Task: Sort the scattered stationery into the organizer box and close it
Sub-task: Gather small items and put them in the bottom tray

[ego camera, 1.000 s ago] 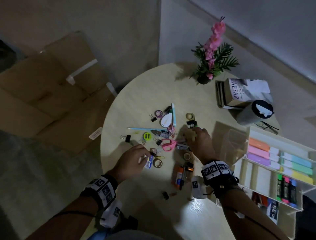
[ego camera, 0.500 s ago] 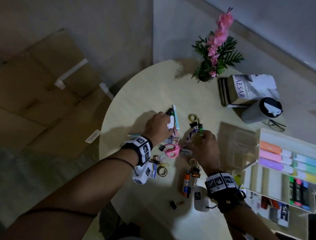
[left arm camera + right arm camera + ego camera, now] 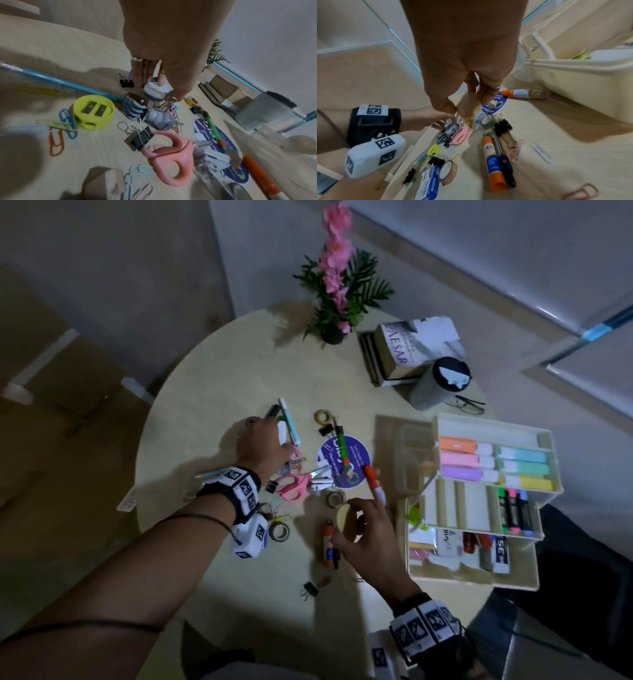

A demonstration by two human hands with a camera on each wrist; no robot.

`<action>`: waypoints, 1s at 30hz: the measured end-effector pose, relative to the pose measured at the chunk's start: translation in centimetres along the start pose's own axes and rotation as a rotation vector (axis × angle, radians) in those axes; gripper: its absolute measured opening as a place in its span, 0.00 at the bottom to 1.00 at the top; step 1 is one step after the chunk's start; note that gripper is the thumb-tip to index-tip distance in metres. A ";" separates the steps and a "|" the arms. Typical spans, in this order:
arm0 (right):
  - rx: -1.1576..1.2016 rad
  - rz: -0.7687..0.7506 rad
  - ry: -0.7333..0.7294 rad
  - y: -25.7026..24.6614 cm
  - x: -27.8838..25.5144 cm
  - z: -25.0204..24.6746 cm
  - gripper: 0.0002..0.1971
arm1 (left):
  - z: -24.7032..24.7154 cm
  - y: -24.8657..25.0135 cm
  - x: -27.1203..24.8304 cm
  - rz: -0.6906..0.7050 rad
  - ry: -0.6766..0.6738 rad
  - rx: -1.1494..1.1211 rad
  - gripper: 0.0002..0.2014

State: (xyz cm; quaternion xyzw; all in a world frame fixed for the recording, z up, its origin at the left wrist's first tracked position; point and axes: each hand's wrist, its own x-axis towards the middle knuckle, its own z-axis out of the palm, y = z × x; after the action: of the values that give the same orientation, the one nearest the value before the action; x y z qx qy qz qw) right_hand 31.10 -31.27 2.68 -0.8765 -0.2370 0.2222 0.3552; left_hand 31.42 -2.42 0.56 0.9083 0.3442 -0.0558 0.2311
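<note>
Both hands are seen over the counter (image 3: 212, 378): the left hand (image 3: 263, 446) pinches a small white object (image 3: 157, 92), hard to identify, at its fingertips, while the right hand (image 3: 368, 537) is curled round a tan tape roll (image 3: 346, 520) lifted above the clutter. One pair of pink scissors (image 3: 294, 486) is counted, two orange-capped glue sticks (image 3: 493, 163), one yellow sharpener (image 3: 93, 113). Six pastel highlighters lie in the open organizer box (image 3: 479, 580), cut off partly, just right of the right hand.
</note>
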 end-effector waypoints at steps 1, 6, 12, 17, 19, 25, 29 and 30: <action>0.018 0.009 0.013 0.0 -0.5 -0.3 0.23 | -0.1 -0.1 -0.4 -0.004 0.000 -0.005 0.20; 0.149 0.034 0.058 0.7 -1.7 -2.8 0.24 | -1.8 1.7 -3.8 -0.055 0.098 -0.178 0.17; 0.317 0.051 0.003 3.2 -3.4 -6.7 0.16 | -2.1 5.3 -10.1 0.193 0.073 -0.416 0.07; 0.441 0.052 0.001 6.1 -5.8 -10.6 0.11 | -0.2 9.2 -14.5 0.174 -0.120 -0.632 0.08; 0.466 0.053 0.029 7.3 -6.8 -12.5 0.11 | 0.5 10.9 -15.8 0.133 -0.217 -0.681 0.09; 0.553 0.106 0.133 11.9 -8.6 -17.5 0.07 | 3.4 16.2 -19.1 0.096 -0.278 -0.816 0.10; 0.610 0.167 0.187 15.3 -9.8 -20.0 0.06 | 6.0 19.2 -21.1 0.135 -0.310 -0.765 0.08; 0.613 0.173 0.194 15.9 -10.2 -20.5 0.06 | 6.6 19.9 -21.6 0.146 -0.329 -0.742 0.08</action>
State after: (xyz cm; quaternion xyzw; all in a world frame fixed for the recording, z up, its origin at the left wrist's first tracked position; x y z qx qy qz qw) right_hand 38.63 -57.85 6.64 -0.7629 -0.0491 0.2280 0.6030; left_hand 28.41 -31.47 7.97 0.7643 0.2340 -0.0556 0.5984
